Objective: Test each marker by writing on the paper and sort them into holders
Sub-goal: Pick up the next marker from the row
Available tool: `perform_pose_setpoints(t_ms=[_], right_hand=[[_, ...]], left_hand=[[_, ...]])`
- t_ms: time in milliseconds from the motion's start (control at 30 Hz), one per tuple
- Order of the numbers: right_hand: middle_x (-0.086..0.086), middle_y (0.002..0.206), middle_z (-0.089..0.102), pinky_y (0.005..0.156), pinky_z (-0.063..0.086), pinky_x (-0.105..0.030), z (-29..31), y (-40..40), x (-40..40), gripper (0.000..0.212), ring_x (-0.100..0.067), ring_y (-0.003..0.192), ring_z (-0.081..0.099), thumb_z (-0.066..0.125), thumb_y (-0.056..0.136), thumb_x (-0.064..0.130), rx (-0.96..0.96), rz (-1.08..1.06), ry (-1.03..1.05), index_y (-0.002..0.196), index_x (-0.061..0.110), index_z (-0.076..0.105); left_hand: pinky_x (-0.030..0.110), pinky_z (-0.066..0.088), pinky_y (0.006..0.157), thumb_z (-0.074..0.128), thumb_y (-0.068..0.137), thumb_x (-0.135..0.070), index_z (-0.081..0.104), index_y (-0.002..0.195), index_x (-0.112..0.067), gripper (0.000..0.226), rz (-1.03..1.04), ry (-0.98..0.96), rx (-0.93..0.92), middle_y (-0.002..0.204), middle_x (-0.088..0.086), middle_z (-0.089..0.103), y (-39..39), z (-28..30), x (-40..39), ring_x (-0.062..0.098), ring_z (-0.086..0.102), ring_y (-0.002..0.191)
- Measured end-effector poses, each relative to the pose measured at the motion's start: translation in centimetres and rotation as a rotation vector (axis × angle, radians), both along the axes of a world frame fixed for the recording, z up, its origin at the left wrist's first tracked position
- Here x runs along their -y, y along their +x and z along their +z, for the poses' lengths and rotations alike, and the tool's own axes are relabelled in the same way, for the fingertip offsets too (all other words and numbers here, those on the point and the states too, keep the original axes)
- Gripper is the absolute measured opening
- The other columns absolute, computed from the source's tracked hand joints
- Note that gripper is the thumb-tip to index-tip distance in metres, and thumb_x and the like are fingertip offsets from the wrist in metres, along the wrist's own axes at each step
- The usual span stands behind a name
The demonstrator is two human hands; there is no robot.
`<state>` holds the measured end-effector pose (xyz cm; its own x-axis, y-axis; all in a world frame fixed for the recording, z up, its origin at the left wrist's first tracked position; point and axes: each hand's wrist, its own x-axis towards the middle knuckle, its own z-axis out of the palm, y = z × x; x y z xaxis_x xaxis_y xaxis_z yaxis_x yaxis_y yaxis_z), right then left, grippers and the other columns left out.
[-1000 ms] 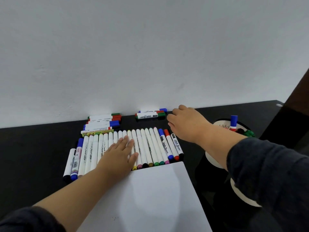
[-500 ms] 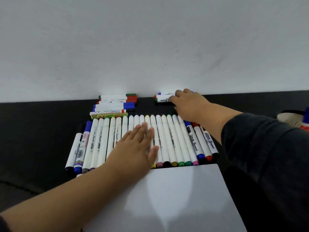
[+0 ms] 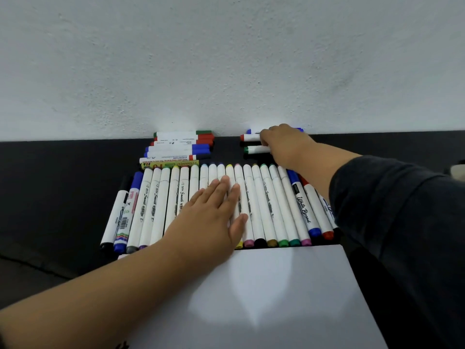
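Left hand [image 3: 214, 212] lies flat, fingers spread, on the row of markers [image 3: 261, 205] just behind the paper [image 3: 264, 298]. Right hand [image 3: 284, 144] reaches to 3 markers by the wall [image 3: 254, 143], fingers on them; grip can't tell. No holder seen clearly.

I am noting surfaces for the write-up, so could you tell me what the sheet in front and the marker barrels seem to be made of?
The sheet looks like smooth white paper, possibly coated: it shows a soft light patch. The marker barrels look like glossy white plastic, with crisp printed lettering and moulded coloured caps.
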<state>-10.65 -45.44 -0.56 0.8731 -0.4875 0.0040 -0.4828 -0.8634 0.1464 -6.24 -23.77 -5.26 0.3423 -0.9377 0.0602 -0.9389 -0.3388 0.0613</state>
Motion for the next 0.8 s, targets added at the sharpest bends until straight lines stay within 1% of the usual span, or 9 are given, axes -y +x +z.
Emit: perform_pose_setpoints(t_ms=[167, 233, 333, 400, 500, 600, 667, 733, 800], right_hand=[[-0.010, 0.123, 0.049, 0.085, 0.042, -0.032, 0.4, -0.5, -1.2, 0.042, -0.025, 0.113, 0.043, 0.045, 0.089, -0.002, 0.051, 0.044, -0.043, 0.129, 0.008, 0.044], [-0.009, 0.125, 0.047, 0.087, 0.042, -0.032, 0.9, -0.9, -1.9, 0.042, -0.024, 0.115, 0.042, 0.046, 0.091, 0.002, 0.089, 0.043, -0.019, 0.132, 0.008, 0.042], [-0.009, 0.125, 0.047, 0.087, 0.040, -0.031, 2.2, -1.7, -3.4, 0.040, -0.024, 0.114, 0.044, 0.048, 0.093, 0.010, 0.146, -0.001, 0.098, 0.132, 0.010, 0.043], [-0.008, 0.122, 0.049, 0.084, 0.039, -0.030, 3.3, -2.4, -4.6, 0.038, -0.023, 0.109, 0.048, 0.049, 0.091, 0.012, 0.176, -0.045, 0.188, 0.129, 0.011, 0.047], [-0.007, 0.116, 0.055, 0.075, 0.042, -0.029, 5.2, -3.7, -6.8, 0.032, -0.020, 0.093, 0.053, 0.053, 0.088, 0.014, 0.249, -0.101, 0.336, 0.120, 0.012, 0.052], [-0.005, 0.108, 0.060, 0.073, 0.047, -0.029, 7.1, -4.9, -9.4, 0.030, -0.019, 0.088, 0.057, 0.057, 0.088, 0.017, 0.316, -0.164, 0.527, 0.117, 0.013, 0.053], [-0.003, 0.098, 0.060, 0.067, 0.047, -0.025, 7.9, -5.7, -11.5, 0.027, -0.016, 0.083, 0.058, 0.058, 0.088, 0.020, 0.370, -0.212, 0.697, 0.114, 0.015, 0.054], [-0.003, 0.083, 0.060, 0.058, 0.044, -0.021, 8.6, -6.4, -13.6, 0.020, -0.013, 0.068, 0.055, 0.056, 0.088, 0.019, 0.432, -0.254, 0.875, 0.107, 0.012, 0.056], [-0.006, 0.072, 0.059, 0.054, 0.042, -0.022, 8.9, -7.0, -15.7, 0.014, -0.014, 0.060, 0.052, 0.054, 0.088, 0.018, 0.471, -0.271, 0.997, 0.098, 0.008, 0.058]], left_hand=[[0.022, -0.015, 0.105, -0.023, 0.062, -0.055, -0.007, 0.150, -0.023, 0.094, 0.003, 0.034, 0.003, 0.157, 0.000, -0.012, -0.1, 0.2, 0.1, 0.012, -0.012, 0.144], [0.022, -0.015, 0.105, -0.021, 0.067, -0.056, -0.007, 0.150, -0.022, 0.091, 0.007, 0.060, 0.000, 0.157, 0.000, -0.013, -0.2, 0.4, 0.0, 0.013, -0.013, 0.144], [0.025, -0.010, 0.111, 0.005, 0.095, -0.053, -0.003, 0.150, -0.020, 0.065, 0.014, 0.119, -0.031, 0.158, 0.002, -0.009, -0.1, 1.1, 0.1, 0.015, -0.009, 0.144], [0.027, -0.005, 0.114, 0.019, 0.100, -0.045, 0.001, 0.151, -0.018, 0.060, 0.007, 0.133, -0.051, 0.158, 0.004, -0.005, -0.1, 1.7, 0.3, 0.015, -0.006, 0.145], [0.027, 0.000, 0.115, 0.022, 0.100, -0.045, 0.005, 0.151, -0.016, 0.061, 0.011, 0.111, -0.116, 0.158, 0.003, 0.000, -0.8, 3.2, -0.1, 0.015, -0.001, 0.145], [0.027, 0.010, 0.114, 0.024, 0.098, -0.051, 0.011, 0.151, -0.019, 0.063, 0.036, 0.044, -0.277, 0.158, -0.003, 0.008, -2.5, 5.0, -1.7, 0.010, 0.006, 0.144], [0.029, 0.020, 0.111, 0.028, 0.094, -0.057, 0.019, 0.149, -0.025, 0.064, 0.075, -0.031, -0.415, 0.156, -0.006, 0.019, -4.1, 6.4, -3.4, 0.011, 0.018, 0.142], [0.029, 0.030, 0.103, 0.037, 0.092, -0.056, 0.033, 0.144, -0.029, 0.059, 0.141, -0.108, -0.599, 0.148, -0.006, 0.037, -5.6, 7.5, -5.2, 0.013, 0.034, 0.134], [0.023, 0.038, 0.087, 0.049, 0.092, -0.048, 0.053, 0.129, -0.031, 0.042, 0.228, -0.209, -0.861, 0.126, -0.007, 0.058, -6.7, 8.2, -7.3, 0.011, 0.050, 0.114]])
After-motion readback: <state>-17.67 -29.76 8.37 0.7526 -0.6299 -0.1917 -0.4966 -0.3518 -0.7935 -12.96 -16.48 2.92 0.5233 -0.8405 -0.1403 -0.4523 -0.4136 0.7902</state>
